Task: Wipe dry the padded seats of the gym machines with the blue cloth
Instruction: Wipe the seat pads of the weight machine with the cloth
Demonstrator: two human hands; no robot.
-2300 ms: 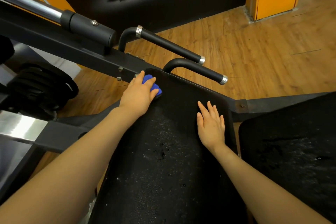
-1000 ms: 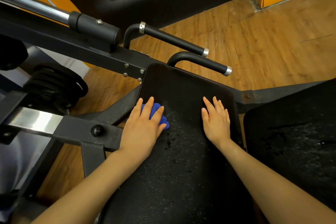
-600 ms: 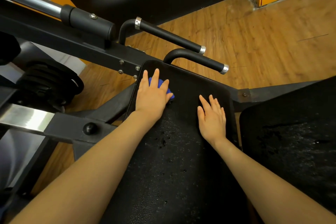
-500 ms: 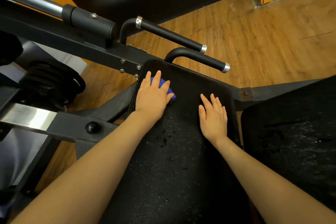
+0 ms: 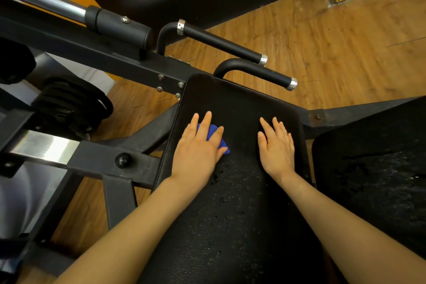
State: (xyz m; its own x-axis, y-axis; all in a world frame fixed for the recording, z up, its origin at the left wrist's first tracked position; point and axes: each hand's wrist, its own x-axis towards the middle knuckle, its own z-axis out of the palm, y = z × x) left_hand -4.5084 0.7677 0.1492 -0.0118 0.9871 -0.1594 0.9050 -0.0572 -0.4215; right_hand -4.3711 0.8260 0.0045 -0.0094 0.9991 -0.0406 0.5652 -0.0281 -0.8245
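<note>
Cloth (image 5: 213,137), soft and light, lies bunched under flat left-hand fingers (image 5: 205,122); right hand (image 5: 276,145) rests spread on wet seat (image 5: 235,191).

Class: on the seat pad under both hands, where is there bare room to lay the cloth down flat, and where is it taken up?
Free: the strip of pad beyond the fingertips, up to its far edge, and the gap between the left hand and right hand. Taken: the left side, where the left hand presses the cloth, and the right side under the flat right hand. The near part is speckled with droplets.
</note>
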